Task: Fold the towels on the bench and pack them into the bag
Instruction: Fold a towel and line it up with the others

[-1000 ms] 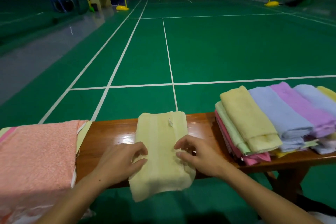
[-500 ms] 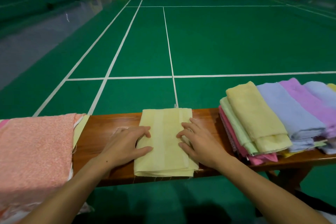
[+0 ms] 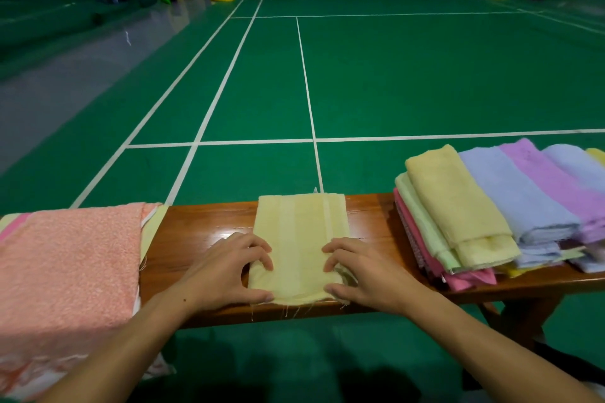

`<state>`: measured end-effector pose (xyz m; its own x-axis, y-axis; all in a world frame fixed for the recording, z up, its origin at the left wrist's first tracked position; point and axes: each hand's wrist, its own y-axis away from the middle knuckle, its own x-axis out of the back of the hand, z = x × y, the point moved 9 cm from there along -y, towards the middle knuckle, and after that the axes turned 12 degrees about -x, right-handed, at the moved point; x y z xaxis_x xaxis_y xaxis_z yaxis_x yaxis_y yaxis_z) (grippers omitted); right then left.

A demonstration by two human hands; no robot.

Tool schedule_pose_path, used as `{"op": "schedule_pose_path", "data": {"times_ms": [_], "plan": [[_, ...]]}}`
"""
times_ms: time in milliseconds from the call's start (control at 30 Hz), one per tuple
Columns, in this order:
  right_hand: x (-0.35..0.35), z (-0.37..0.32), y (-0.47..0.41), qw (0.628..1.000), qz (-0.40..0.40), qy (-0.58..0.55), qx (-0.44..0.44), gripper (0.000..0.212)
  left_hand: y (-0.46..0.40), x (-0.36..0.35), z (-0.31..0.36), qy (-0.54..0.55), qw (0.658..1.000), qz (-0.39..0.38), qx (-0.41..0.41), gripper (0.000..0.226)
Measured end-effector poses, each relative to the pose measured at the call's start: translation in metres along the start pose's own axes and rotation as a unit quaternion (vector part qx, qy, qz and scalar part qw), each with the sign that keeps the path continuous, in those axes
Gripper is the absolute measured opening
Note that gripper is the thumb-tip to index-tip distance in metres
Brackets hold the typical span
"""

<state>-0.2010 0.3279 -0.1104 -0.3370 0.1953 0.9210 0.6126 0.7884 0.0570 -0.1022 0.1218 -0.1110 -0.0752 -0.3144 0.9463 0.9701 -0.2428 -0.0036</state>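
A folded pale yellow towel [image 3: 299, 239] lies flat on the middle of the wooden bench [image 3: 196, 232]. My left hand [image 3: 226, 271] grips its near left corner, fingers curled on top and thumb along the near edge. My right hand [image 3: 363, 271] grips the near right corner the same way, and the cloth bunches slightly under it. A stack of folded towels [image 3: 491, 206] in yellow, green, pink, blue and purple sits on the bench's right end. No bag is in view.
A pink towel [image 3: 65, 271] is draped over the bench's left end, hanging toward the floor, with a yellow one under it. Beyond the bench lies a green court floor [image 3: 393, 75] with white lines. Yellow net-post bases and blue equipment stand far back.
The towel's hanging lower part was folded up onto the bench. Both hands then slid back from the towel's middle to its near corners and curled round them.
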Motion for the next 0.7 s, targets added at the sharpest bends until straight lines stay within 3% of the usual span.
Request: {"op": "schedule_pose_path", "data": {"times_ms": [167,400,700], "plan": [[0.007,-0.005,-0.014,0.998,0.045,0.049,0.003,0.033,-0.012,0.003,-0.004,-0.019,0.999,0.045,-0.005,0.034],[0.011,0.007,-0.024,0.996,0.020,-0.042,-0.073,0.023,-0.015,0.009,-0.024,0.126,0.987,0.094,0.042,0.013],[0.018,0.005,-0.017,0.988,-0.042,-0.107,-0.104,0.022,-0.006,0.014,-0.020,0.185,0.976,0.091,0.064,0.014]]}}
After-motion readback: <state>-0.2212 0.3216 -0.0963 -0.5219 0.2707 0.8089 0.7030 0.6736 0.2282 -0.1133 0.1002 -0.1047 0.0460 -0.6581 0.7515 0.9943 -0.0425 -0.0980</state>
